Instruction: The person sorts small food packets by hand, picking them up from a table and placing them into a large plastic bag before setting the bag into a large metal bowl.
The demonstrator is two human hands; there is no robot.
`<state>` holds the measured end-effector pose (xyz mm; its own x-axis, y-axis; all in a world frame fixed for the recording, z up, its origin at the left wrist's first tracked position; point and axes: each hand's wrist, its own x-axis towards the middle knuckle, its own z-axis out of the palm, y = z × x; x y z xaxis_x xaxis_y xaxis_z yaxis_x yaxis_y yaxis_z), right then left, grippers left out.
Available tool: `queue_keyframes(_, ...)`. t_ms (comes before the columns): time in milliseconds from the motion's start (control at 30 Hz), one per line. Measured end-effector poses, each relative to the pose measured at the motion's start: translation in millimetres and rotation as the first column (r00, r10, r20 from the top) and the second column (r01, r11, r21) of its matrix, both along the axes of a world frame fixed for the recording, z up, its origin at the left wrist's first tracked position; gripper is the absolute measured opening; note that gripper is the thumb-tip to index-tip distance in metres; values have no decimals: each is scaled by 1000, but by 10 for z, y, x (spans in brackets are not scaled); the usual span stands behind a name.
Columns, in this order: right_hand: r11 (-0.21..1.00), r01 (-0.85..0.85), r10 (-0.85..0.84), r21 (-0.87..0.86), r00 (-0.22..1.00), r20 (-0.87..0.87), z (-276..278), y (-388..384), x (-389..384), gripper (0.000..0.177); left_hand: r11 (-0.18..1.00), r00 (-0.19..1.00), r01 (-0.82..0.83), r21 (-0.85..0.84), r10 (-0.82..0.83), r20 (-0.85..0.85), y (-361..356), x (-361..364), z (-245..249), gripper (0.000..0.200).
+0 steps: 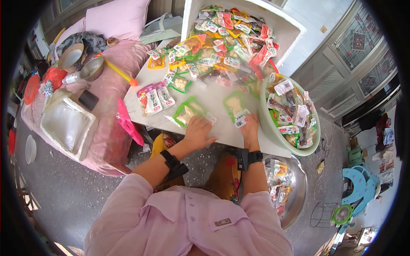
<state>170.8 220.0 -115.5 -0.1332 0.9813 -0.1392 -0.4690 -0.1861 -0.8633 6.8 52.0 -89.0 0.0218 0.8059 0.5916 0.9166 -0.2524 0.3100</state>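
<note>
My left hand (198, 133) lies over the lower edge of a green-edged snack packet (188, 110) on the table, fingers bent forward and thumb spread to the right. A second green-edged snack packet (235, 106) lies to the right, pale food showing through its clear front. My right hand (251, 126) pinches that packet's lower right corner, by a white label. Left of my hands lie a pink-and-white packet (149, 100) and a smaller grey-pink packet (165, 94). Both wrists wear black bands.
A white foam box (294, 32) on its side spills many snack packets across the table (143, 81). At right stands a pale green tub (265, 113) of packets. Below it is a metal basin (301, 187) with more packets. A pink-covered bed (113, 81) is at left.
</note>
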Motion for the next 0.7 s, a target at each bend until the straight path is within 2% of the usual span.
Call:
queue_keyframes(100,991,-134,136,27,979,-154,163,-317,136,19,991,999,-17,-136,21,31,-88,163,30,34)
queue_keyframes(267,986,-167,161,-6,959,-234,187,-496,374,21,964,991,-134,-231,125,-53,-65,244,-46,17)
queue_keyframes(367,977,-210,195,-29,943,-268,175,-642,479,21,951,990,-132,-280,143,19,-5,205,-131,11)
queue_keyframes(533,951,-302,276,-71,929,-246,123,-854,650,25,967,940,-60,-249,139,311,5,166,-169,10)
queue_keyframes(667,926,-363,335,-104,917,-217,-56,-854,703,25,961,782,15,-277,161,602,-8,148,-131,9)
queue_keyframes(700,921,-373,342,-108,911,-231,11,-893,665,25,960,763,29,-277,157,627,-18,147,-105,9)
